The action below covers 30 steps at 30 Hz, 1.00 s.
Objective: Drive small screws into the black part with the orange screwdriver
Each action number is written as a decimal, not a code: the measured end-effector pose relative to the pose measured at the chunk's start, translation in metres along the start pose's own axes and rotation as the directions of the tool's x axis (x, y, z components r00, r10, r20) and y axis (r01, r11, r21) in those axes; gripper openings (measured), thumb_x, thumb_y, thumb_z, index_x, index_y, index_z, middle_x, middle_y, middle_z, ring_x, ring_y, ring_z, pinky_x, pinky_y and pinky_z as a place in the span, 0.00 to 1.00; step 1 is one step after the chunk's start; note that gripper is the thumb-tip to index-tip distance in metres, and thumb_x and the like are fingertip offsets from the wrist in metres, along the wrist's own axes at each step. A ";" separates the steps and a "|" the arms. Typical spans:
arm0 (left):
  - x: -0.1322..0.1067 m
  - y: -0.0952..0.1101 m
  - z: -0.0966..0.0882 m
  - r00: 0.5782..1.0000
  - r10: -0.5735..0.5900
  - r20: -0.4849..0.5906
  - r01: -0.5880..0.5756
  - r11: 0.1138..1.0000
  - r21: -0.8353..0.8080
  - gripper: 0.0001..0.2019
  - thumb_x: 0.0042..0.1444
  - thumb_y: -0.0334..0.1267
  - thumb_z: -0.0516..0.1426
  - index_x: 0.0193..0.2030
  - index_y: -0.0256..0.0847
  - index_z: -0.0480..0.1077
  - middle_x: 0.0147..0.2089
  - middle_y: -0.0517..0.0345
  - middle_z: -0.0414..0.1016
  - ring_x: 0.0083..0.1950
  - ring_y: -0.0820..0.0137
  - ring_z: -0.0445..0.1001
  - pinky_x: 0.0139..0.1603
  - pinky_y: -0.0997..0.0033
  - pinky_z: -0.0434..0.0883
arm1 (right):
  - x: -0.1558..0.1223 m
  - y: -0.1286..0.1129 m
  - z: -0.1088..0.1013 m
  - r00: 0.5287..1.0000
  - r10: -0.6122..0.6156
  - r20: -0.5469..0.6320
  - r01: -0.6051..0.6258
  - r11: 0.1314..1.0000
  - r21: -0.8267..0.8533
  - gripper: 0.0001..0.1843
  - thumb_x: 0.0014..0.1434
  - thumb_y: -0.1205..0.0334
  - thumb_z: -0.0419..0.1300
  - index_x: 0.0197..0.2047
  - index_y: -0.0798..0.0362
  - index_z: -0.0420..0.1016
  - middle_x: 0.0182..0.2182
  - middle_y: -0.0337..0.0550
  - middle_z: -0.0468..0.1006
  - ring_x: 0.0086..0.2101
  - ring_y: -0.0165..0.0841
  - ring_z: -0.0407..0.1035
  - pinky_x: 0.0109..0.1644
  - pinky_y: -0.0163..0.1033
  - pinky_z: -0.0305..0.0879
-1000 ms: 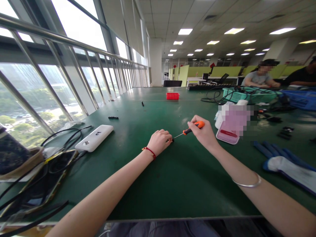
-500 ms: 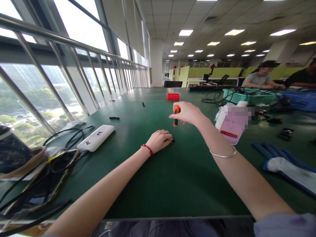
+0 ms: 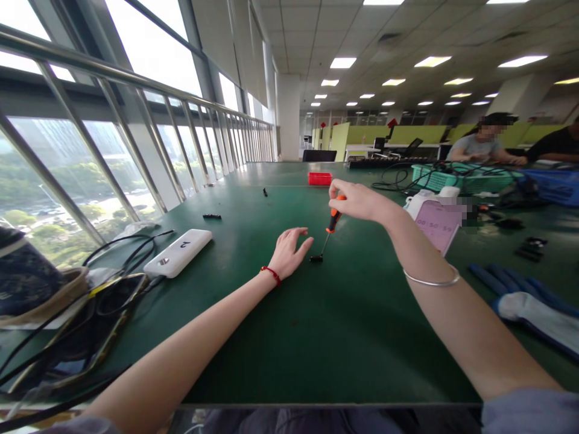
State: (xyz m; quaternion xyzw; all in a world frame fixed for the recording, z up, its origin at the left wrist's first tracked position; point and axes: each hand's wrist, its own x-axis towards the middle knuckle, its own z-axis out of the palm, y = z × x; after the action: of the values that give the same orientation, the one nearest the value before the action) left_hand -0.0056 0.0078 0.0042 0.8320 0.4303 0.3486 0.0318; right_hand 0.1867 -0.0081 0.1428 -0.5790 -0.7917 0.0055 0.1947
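Black piece [image 3: 316,258]: we see a small, dark, short bar lying on the green table [image 3: 253,343], between the two hands; its finer detail is too small for us to make out.
Screwdriver [image 3: 335,218]: we see an orange and black handle and a thin metal shaft, tilted with the handle up and to the right; the tip meets the black piece near its right end, as far as we can tell.
Right hand [image 3: 359,202]: we find it closed around the screwdriver handle, fingers curled near the top, the wrist raised above the table.
Left hand [image 3: 288,253]: we see it released and holding nothing, thumb parted from the lightly bent fingers, just left of the black piece with a gap between.
Around them: we note a red bin [image 3: 319,179] farther back, a white power bank [image 3: 178,253] to the left and a phone [image 3: 436,223] to the right.
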 end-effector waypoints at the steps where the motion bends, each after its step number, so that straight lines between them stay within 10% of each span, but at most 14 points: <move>1: 0.001 -0.002 -0.002 0.999 0.047 -0.015 -0.045 0.995 0.091 0.23 0.64 0.47 0.42 0.60 0.38 0.60 0.61 0.48 0.65 0.65 0.62 0.57 0.65 0.53 0.53 | 0.000 0.000 0.000 1.000 0.003 -0.007 -0.003 1.000 -0.031 0.10 0.53 0.56 0.52 0.37 0.50 0.66 0.29 0.41 0.74 0.26 0.31 0.62 0.29 0.36 0.51; 5: 0.009 -0.019 -0.019 0.971 0.240 0.011 -0.225 0.893 0.390 0.36 0.61 0.56 0.42 0.69 0.33 0.45 0.71 0.45 0.43 0.71 0.56 0.37 0.69 0.51 0.35 | -0.001 -0.001 0.001 0.998 0.051 -0.027 -0.054 0.991 -0.123 0.14 0.56 0.51 0.51 0.27 0.51 0.68 0.26 0.43 0.72 0.26 0.32 0.62 0.28 0.37 0.50; 15: 0.013 -0.063 -0.038 0.979 0.050 -0.199 0.058 0.863 0.502 0.40 0.59 0.59 0.42 0.69 0.29 0.44 0.71 0.41 0.37 0.72 0.55 0.33 0.69 0.51 0.34 | -0.020 -0.003 -0.017 0.990 -0.044 0.131 0.040 0.999 0.035 0.11 0.53 0.58 0.58 0.40 0.49 0.67 0.30 0.40 0.75 0.25 0.30 0.64 0.28 0.35 0.52; 20: 0.012 -0.063 -0.036 0.983 0.025 -0.181 0.070 0.864 0.498 0.37 0.59 0.56 0.43 0.69 0.34 0.43 0.71 0.46 0.37 0.72 0.57 0.34 0.69 0.51 0.32 | -0.019 -0.008 -0.016 0.980 0.059 0.190 -0.061 0.998 0.008 0.17 0.58 0.47 0.52 0.33 0.51 0.70 0.17 0.39 0.69 0.20 0.30 0.62 0.28 0.37 0.52; 24: 0.012 -0.056 -0.036 0.984 0.053 -0.170 0.038 0.872 0.489 0.35 0.61 0.53 0.43 0.70 0.35 0.42 0.71 0.46 0.37 0.72 0.57 0.35 0.68 0.49 0.31 | -0.015 -0.007 -0.012 0.995 0.084 0.052 -0.079 0.993 -0.093 0.15 0.59 0.50 0.52 0.31 0.51 0.71 0.23 0.42 0.71 0.22 0.31 0.62 0.28 0.38 0.51; 30: 0.013 -0.028 -0.040 0.989 0.100 -0.111 -0.037 0.885 0.465 0.30 0.62 0.43 0.45 0.70 0.46 0.39 0.72 0.53 0.37 0.71 0.57 0.37 0.67 0.44 0.29 | -0.021 0.003 -0.021 0.979 -0.079 0.187 0.053 0.989 0.138 0.11 0.52 0.58 0.59 0.39 0.49 0.67 0.29 0.39 0.76 0.25 0.30 0.66 0.28 0.36 0.55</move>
State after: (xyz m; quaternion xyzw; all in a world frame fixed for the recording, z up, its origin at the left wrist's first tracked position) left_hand -0.0444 0.0249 0.0314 0.8055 0.4724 0.2915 -0.2077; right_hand 0.2019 -0.0312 0.1554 -0.5350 -0.8234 0.1074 0.1556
